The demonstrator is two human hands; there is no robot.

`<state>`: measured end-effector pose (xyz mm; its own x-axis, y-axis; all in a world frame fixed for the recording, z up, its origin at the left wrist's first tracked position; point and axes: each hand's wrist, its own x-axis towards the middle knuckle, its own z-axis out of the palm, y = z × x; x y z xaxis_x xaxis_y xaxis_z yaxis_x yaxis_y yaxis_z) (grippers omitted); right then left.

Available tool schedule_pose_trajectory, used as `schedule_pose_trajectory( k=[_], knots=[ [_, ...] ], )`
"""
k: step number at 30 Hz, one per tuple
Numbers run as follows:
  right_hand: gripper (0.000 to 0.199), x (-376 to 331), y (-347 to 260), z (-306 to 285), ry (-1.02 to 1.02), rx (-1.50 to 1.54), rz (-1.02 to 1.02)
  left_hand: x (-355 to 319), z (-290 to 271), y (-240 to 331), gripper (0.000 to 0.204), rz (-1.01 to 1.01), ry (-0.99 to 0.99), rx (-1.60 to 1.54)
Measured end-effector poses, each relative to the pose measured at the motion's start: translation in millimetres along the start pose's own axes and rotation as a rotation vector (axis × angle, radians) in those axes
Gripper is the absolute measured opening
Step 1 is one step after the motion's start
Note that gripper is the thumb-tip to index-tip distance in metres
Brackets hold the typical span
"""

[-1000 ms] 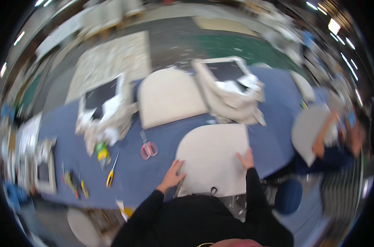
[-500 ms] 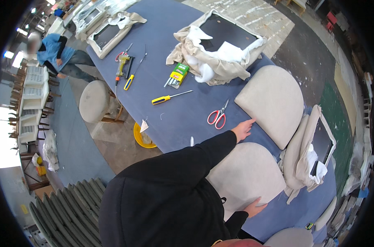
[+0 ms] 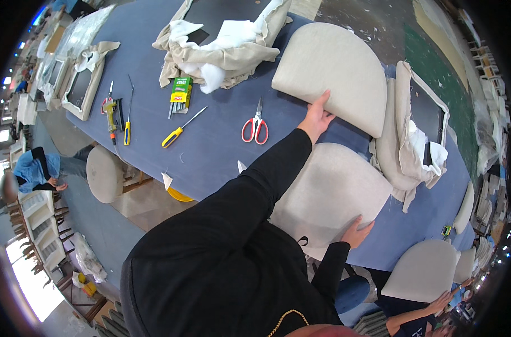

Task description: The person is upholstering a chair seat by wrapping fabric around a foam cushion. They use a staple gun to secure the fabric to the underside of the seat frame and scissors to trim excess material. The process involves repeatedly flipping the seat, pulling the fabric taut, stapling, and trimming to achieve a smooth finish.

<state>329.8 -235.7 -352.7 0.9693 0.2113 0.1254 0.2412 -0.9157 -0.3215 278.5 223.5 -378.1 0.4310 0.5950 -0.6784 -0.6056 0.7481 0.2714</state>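
Two beige upholstered chair seat cushions with rounded ends are in front of me. The far seat cushion (image 3: 331, 73) is at the table's far side, its near edge tilted up a little. At that edge is my left hand (image 3: 317, 117), closed with the thumb on the fabric and the other fingers partly hidden beneath. The near seat cushion (image 3: 328, 194) lies close against my body, partly covered by my black sleeve. My right hand (image 3: 357, 233) grips its right edge, fingers bent over the rim. Left of my left hand lie red-handled scissors (image 3: 255, 124) on the blue-covered table (image 3: 210, 157).
Yellow screwdrivers (image 3: 174, 136), a staple gun (image 3: 111, 117) and a green box of staples (image 3: 180, 92) lie leftward. Partly upholstered frames stand at the back (image 3: 224, 33) and right (image 3: 418, 121). Another person's hand (image 3: 439, 303) touches a cushion (image 3: 424, 271) lower right. A person in blue (image 3: 39, 168) is far left.
My left hand has gone from pointing at the far cushion's edge to gripping it, and that edge has risen slightly. My right hand stays on the near cushion. The view has turned rightward.
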Motion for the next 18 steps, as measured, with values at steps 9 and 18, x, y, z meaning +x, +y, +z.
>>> schedule_pose_trajectory(
  k=[9, 18],
  knots=[
    [0.073, 36.4, 17.9, 13.8, 0.177, 0.045, -0.304, -76.9, 52.4, 66.9, 0.063, 0.093, -0.166, 0.105],
    [0.062, 64.8, -170.1, -19.7, -0.999, 1.841, 0.466, -273.8, -24.6, 100.1, 0.061, -0.004, -0.023, 0.218]
  ],
)
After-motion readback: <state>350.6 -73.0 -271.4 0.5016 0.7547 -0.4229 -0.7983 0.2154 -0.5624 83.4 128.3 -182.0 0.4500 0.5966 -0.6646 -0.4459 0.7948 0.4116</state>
